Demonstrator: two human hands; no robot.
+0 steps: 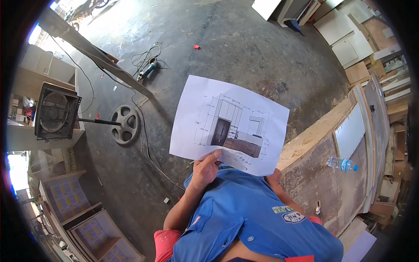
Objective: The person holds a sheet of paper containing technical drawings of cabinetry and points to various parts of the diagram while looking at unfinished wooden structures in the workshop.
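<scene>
A white printed sheet (192, 113) with a kitchen cabinet drawing and dimension lines is held up in front of my chest. My left hand (206, 169) is closed on its lower edge, the thumb pressed on the printed side. Close to the sheet's lower right corner is my right hand (273, 178). The paper hides most of its fingers, so I cannot tell whether it grips the sheet.
On the right, a long wooden workbench (312, 187) bears a water bottle (340, 164) lying on its side. A pedestal fan (56, 111) stands at left near a slanting post (100, 56). An angle grinder (148, 70) with its cord lies on the concrete floor. Cabinet boxes (94, 236) stand lower left.
</scene>
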